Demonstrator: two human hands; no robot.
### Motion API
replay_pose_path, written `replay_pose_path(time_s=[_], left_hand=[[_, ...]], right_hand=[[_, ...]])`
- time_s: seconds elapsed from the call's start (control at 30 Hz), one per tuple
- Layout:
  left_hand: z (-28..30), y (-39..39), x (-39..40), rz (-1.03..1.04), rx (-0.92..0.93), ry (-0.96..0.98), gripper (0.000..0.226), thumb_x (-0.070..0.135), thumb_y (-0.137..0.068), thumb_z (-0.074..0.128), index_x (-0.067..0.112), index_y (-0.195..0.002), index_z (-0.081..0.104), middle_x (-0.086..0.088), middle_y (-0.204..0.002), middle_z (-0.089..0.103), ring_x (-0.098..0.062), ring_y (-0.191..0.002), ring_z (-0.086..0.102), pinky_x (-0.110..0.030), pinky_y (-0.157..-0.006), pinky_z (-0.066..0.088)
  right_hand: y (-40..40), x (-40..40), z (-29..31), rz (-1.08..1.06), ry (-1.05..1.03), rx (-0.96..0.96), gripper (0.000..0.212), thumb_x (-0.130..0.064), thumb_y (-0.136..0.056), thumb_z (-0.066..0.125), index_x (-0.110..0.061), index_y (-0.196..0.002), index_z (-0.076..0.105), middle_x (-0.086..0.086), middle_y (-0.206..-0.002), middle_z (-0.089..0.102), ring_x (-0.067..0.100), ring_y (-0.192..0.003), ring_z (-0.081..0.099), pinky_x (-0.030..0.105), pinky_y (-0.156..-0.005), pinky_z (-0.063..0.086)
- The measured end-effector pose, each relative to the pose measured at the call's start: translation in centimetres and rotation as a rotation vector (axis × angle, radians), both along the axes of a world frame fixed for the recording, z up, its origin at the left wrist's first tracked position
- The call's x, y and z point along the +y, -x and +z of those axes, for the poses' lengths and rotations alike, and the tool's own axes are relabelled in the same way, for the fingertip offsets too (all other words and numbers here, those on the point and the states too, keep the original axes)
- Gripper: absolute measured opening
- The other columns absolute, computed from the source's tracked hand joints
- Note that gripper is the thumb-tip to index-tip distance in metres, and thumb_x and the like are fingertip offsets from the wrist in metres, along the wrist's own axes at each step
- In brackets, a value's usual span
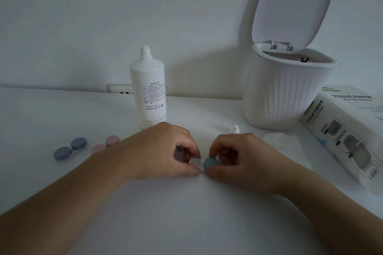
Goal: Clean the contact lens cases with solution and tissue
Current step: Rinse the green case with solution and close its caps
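Note:
Both hands meet at the table's middle over a green contact lens case [210, 162]. My left hand [165, 149] grips its left half, mostly hidden under the fingers. My right hand [234, 153] pinches the green cap on the right half. A blue-capped lens case [69, 149] lies at the left, and a pink-capped case [105, 144] lies beside it, partly behind my left wrist. The white solution bottle [148, 89] stands uncapped behind my left hand. Its small white cap [235, 129] stands behind my right hand. A flat tissue [284, 145] lies to the right.
A white ribbed bin [286, 97] with its lid raised stands at the back right. A tissue paper pack [350, 134] lies at the right edge. A wall socket [120, 88] sits behind the bottle, where the wall meets the table.

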State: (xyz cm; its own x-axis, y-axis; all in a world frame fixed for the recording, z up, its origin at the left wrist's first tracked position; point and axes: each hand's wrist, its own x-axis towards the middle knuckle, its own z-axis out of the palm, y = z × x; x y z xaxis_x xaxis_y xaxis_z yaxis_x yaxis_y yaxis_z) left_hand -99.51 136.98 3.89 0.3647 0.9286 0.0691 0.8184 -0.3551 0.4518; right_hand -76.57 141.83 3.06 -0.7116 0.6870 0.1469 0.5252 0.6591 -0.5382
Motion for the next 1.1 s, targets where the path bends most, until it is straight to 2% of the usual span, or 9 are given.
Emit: replay_pose_path(time_s=[0.13,0.27,0.37,0.47,0.57,0.67,0.8,1.0,1.1], left_hand=[[0.0,0.1,0.0,0.011,-0.003,0.018,0.04,0.068,-0.067,0.064,0.043,-0.097,0.073,0.028,-0.096,0.063,0.004,-0.091,0.061,-0.016,-0.071,0.046],[-0.1,0.0,0.1,0.003,0.005,0.005,0.036,0.067,-0.071,0.065,0.043,-0.097,0.073,0.028,-0.095,0.062,0.004,-0.09,0.061,-0.017,-0.072,0.046],[-0.2,0.0,0.2,0.002,0.001,0.004,0.04,0.069,-0.069,0.062,0.042,-0.097,0.073,0.028,-0.096,0.063,0.003,-0.091,0.062,-0.016,-0.073,0.045],[-0.1,0.2,0.2,-0.003,0.007,-0.005,0.031,0.063,-0.073,0.07,0.043,-0.096,0.073,0.028,-0.097,0.063,0.004,-0.091,0.062,-0.01,-0.069,0.042],[-0.1,0.2,0.1,0.008,0.02,-0.003,0.034,0.065,-0.071,0.067,0.045,-0.097,0.072,0.029,-0.098,0.062,0.006,-0.09,0.06,-0.009,-0.066,0.039],[-0.2,0.1,0.1,0.002,0.006,-0.002,0.034,0.065,-0.072,0.066,0.043,-0.097,0.073,0.029,-0.096,0.062,0.005,-0.091,0.061,-0.014,-0.07,0.043],[-0.2,0.0,0.2,-0.004,0.0,0.0,0.026,0.057,-0.076,0.074,0.041,-0.097,0.074,0.027,-0.095,0.063,0.003,-0.092,0.062,-0.016,-0.076,0.047],[-0.2,0.2,0.2,0.003,-0.008,0.019,0.032,0.061,-0.072,0.071,0.043,-0.098,0.073,0.028,-0.096,0.062,0.003,-0.091,0.061,-0.013,-0.07,0.042],[-0.3,0.3,0.2,0.008,-0.012,0.019,0.029,0.06,-0.074,0.072,0.043,-0.097,0.073,0.028,-0.097,0.062,0.002,-0.092,0.061,-0.017,-0.073,0.046]], right_hand=[[0.8,-0.2,-0.3,-0.056,-0.021,-0.09,0.057,-0.085,-0.058,0.059,-0.036,-0.087,0.053,-0.026,-0.076,0.055,0.0,-0.062,0.049,0.016,-0.05,0.034],[-0.5,0.0,0.7,0.068,0.119,-0.044,0.039,-0.056,-0.077,0.065,-0.045,-0.115,0.062,-0.013,-0.081,0.061,0.002,-0.064,0.053,0.015,-0.06,0.042],[-0.7,0.0,0.5,0.061,0.079,0.004,0.017,-0.036,-0.083,0.071,-0.036,-0.099,0.071,-0.007,-0.078,0.063,0.004,-0.062,0.053,0.015,-0.059,0.043],[0.4,-0.3,0.1,-0.038,0.071,0.001,0.034,-0.059,-0.067,0.075,-0.033,-0.083,0.06,-0.013,-0.069,0.059,0.001,-0.056,0.048,0.018,-0.052,0.04],[0.5,-0.1,0.2,-0.077,0.098,-0.039,0.057,-0.077,-0.053,0.071,-0.043,-0.096,0.059,-0.016,-0.072,0.06,0.001,-0.058,0.052,0.017,-0.053,0.04],[-0.3,0.1,0.7,0.02,0.152,-0.044,0.039,-0.053,-0.075,0.074,-0.047,-0.112,0.063,-0.012,-0.077,0.063,0.0,-0.061,0.055,0.017,-0.059,0.045],[-0.4,0.0,0.7,0.012,0.117,-0.026,0.014,-0.04,-0.08,0.075,-0.036,-0.092,0.07,-0.011,-0.073,0.063,0.0,-0.057,0.052,0.017,-0.056,0.043],[0.2,-0.2,0.3,-0.038,0.104,-0.038,0.042,-0.065,-0.063,0.074,-0.038,-0.092,0.059,-0.019,-0.072,0.06,0.0,-0.058,0.052,0.017,-0.055,0.042],[-0.4,0.0,0.4,0.029,0.134,-0.043,0.037,-0.05,-0.074,0.076,-0.045,-0.109,0.065,-0.011,-0.077,0.063,0.001,-0.061,0.054,0.018,-0.059,0.044]])
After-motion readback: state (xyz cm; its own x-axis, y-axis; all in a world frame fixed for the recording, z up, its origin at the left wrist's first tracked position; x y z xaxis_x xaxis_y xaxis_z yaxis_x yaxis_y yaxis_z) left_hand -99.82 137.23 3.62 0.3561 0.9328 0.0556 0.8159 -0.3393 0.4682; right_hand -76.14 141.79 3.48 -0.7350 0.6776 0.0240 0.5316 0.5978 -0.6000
